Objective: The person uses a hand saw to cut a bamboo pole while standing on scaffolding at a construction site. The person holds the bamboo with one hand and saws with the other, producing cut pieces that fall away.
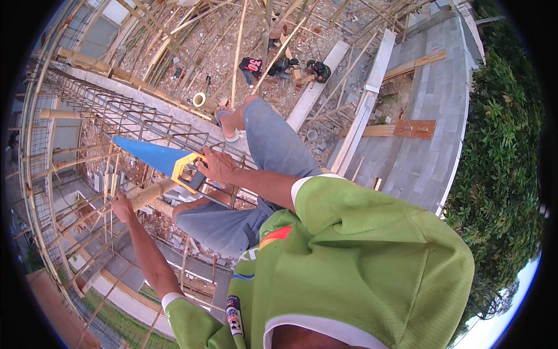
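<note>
My right hand point(218, 166) is closed round the yellow and black handle of a handsaw point(148, 154). Its blue blade points to the left, over a cage of rusty steel bars point(165, 135). Lower and to the left, my left hand point(122, 207) is closed at some thin upright bamboo sticks point(110, 180); its fingers are partly hidden. Right beside that hand runs a thick bamboo pole point(152, 195), passing beneath the saw. Whether the left hand also touches this pole is unclear.
I sit high up with legs apart; one sandalled foot point(231, 135) is by a concrete beam point(200, 122). Far below, several people point(285, 67) crouch on rubble. Bamboo scaffolding surrounds me. A grey block wall point(430, 104) and trees point(500, 139) stand at right.
</note>
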`<state>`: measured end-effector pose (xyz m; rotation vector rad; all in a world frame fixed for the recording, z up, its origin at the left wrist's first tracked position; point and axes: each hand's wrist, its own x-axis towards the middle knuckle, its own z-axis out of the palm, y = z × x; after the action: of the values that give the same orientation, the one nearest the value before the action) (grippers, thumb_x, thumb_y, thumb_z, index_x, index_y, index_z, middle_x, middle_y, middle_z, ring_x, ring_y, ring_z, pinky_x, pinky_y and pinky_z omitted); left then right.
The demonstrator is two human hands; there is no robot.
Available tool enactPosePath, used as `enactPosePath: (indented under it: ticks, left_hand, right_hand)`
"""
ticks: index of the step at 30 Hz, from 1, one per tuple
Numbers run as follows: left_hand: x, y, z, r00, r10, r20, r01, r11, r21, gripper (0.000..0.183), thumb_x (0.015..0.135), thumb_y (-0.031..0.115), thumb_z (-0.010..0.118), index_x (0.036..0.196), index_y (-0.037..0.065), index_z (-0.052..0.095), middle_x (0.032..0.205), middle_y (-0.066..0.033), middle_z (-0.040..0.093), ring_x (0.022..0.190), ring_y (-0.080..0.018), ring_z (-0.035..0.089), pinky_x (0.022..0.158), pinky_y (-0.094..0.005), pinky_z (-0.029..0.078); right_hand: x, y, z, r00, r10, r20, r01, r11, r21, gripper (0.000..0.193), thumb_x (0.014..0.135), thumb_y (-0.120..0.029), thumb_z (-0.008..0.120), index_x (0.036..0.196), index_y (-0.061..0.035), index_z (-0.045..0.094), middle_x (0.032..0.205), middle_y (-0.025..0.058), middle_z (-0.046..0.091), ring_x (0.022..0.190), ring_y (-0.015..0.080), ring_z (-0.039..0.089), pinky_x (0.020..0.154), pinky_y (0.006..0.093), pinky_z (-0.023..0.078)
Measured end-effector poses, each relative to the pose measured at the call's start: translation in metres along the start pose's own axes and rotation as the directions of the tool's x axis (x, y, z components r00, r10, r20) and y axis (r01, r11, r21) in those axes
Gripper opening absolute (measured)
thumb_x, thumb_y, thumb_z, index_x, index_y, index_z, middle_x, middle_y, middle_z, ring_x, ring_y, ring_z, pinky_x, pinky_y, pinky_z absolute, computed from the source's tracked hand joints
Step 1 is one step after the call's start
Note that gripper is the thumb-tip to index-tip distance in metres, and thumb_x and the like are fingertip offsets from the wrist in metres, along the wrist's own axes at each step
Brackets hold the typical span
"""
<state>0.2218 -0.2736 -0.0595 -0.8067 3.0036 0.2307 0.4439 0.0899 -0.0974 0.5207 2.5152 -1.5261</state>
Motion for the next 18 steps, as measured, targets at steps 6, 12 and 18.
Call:
enactPosePath:
  ticks: [6, 12, 18]
  left_hand:
    - [-0.001, -0.001, 0.003, 0.991, 0.131, 0.021, -0.132, 0.990, 0.038, 0.056, 0.087, 0.054, 0.050, 0.124, 0.018, 0.071, 0.119, -0.0198, 0.070, 0.109, -0.0405, 0.065, 0.093, -0.0547, 0.050]
    - [0.012, -0.013, 0.012, 0.983, 0.182, 0.034, -0.183, 0.983, 0.026, 0.057, 0.089, 0.055, 0.050, 0.122, 0.013, 0.071, 0.116, -0.0219, 0.070, 0.107, -0.0427, 0.065, 0.090, -0.0552, 0.049]
    - [0.011, -0.013, 0.001, 0.970, 0.234, 0.062, -0.235, 0.972, 0.016, 0.056, 0.089, 0.052, 0.050, 0.117, 0.008, 0.072, 0.113, -0.0237, 0.070, 0.105, -0.0425, 0.066, 0.090, -0.0543, 0.049]
  right_hand:
    - [0.001, 0.005, 0.000, 0.999, -0.014, 0.032, 0.013, 0.999, 0.038, 0.055, 0.093, -0.045, 0.053, 0.121, 0.0018, 0.047, 0.078, 0.0260, 0.068, 0.075, 0.0476, 0.067, 0.072, 0.0568, 0.053]
    - [-0.006, -0.001, -0.006, 0.998, -0.030, 0.062, 0.026, 0.997, 0.070, 0.056, 0.092, -0.044, 0.054, 0.120, 0.0044, 0.046, 0.088, 0.0298, 0.069, 0.086, 0.0476, 0.068, 0.080, 0.0569, 0.053]
    - [-0.002, 0.005, -0.002, 0.998, -0.053, -0.024, 0.054, 0.998, 0.037, 0.058, 0.092, -0.044, 0.055, 0.122, 0.0042, 0.046, 0.084, 0.0273, 0.069, 0.078, 0.0468, 0.068, 0.072, 0.0561, 0.053]
